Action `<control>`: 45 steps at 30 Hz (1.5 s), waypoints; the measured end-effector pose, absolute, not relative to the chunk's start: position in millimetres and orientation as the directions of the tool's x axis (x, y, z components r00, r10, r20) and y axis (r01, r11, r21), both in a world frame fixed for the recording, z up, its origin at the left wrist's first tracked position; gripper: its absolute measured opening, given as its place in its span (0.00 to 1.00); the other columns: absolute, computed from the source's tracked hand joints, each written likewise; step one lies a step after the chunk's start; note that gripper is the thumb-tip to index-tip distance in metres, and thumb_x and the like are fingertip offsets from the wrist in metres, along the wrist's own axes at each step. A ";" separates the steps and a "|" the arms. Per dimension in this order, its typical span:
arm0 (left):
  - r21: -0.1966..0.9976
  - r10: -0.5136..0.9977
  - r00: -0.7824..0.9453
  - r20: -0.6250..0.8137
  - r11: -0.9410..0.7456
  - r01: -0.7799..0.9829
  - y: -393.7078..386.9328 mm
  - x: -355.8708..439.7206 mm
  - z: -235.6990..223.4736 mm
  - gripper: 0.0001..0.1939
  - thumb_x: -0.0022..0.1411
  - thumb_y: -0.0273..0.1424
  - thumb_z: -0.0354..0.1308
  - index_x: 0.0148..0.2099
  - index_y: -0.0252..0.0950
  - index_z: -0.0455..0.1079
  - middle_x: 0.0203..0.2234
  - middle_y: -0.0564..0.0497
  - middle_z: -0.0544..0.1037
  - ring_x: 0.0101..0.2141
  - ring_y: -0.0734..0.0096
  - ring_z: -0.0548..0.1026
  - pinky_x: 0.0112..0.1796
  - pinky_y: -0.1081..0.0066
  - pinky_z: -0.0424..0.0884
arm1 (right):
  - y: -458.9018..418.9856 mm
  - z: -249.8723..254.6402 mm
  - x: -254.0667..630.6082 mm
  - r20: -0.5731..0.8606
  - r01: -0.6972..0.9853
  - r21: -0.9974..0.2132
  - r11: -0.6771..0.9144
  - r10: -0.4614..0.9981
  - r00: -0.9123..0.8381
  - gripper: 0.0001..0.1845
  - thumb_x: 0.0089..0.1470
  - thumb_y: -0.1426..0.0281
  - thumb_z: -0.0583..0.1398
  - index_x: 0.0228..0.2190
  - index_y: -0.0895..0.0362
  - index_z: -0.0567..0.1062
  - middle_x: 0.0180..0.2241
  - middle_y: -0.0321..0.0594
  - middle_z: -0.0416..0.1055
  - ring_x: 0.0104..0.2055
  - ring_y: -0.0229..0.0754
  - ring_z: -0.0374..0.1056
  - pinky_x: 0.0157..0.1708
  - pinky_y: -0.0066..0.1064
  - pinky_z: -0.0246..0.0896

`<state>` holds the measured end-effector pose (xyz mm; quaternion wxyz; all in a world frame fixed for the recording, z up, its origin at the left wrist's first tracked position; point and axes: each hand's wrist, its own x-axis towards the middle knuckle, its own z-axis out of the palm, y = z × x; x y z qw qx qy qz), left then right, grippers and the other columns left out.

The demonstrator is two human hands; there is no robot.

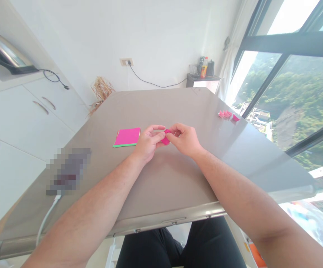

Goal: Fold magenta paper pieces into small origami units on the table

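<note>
Between my two hands is a small folded piece of bright pink paper [165, 140], held a little above the middle of the table. My left hand [149, 140] pinches it from the left with thumb and fingers. From the right, my right hand [184, 138] grips its upper edge between thumb and forefinger. Fingers cover much of the paper, so its full shape is hidden. Just left of my left hand lies a stack of coloured paper sheets [127, 137], pink on top with green showing at the near edge.
Several small folded pink paper pieces [228, 115] sit at the table's right edge by the window. A blurred-out device [68, 171] with a white cable [48, 216] lies at the left. The grey-beige table [164, 106] reaches toward the wall. A kettle [9, 54] stands on the left counter.
</note>
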<state>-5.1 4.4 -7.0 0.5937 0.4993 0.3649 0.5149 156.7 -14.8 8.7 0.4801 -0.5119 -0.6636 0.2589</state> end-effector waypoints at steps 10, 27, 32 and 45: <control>0.974 0.961 0.197 0.192 -0.163 -0.157 2.4 -2.5 -9.0 0.14 0.54 0.38 0.69 0.38 0.36 0.72 0.27 0.50 0.79 0.29 0.68 0.78 0.37 0.61 0.77 | -13.7 7.5 157.9 0.376 0.414 -0.838 0.355 0.926 -0.032 0.06 0.49 0.67 0.60 0.27 0.54 0.78 0.26 0.35 0.75 0.27 0.37 0.65 0.29 0.30 0.59; 0.987 0.975 0.189 0.113 -0.089 -0.132 0.4 -2.2 -3.4 0.12 0.53 0.37 0.68 0.32 0.36 0.70 0.25 0.50 0.77 0.29 0.66 0.77 0.33 0.64 0.75 | -12.4 3.6 158.0 0.444 0.471 -0.777 0.419 0.894 -0.063 0.09 0.51 0.68 0.59 0.29 0.52 0.81 0.27 0.36 0.77 0.28 0.38 0.67 0.30 0.31 0.61; 0.987 0.975 0.213 0.067 -0.033 -0.160 1.7 -1.9 -3.9 0.11 0.52 0.35 0.67 0.30 0.36 0.69 0.24 0.51 0.76 0.28 0.67 0.77 0.32 0.65 0.74 | -13.4 4.7 158.7 0.438 0.474 -0.778 0.412 0.897 -0.062 0.11 0.52 0.68 0.58 0.27 0.53 0.81 0.23 0.35 0.74 0.26 0.36 0.65 0.28 0.30 0.58; 0.992 0.977 0.197 0.078 -0.055 -0.116 -0.9 -0.2 -0.9 0.09 0.53 0.33 0.64 0.29 0.35 0.67 0.22 0.52 0.75 0.26 0.70 0.76 0.30 0.68 0.75 | -14.5 6.9 159.2 0.407 0.443 -0.801 0.402 0.909 -0.090 0.09 0.50 0.67 0.61 0.29 0.56 0.82 0.23 0.35 0.73 0.24 0.34 0.63 0.28 0.29 0.58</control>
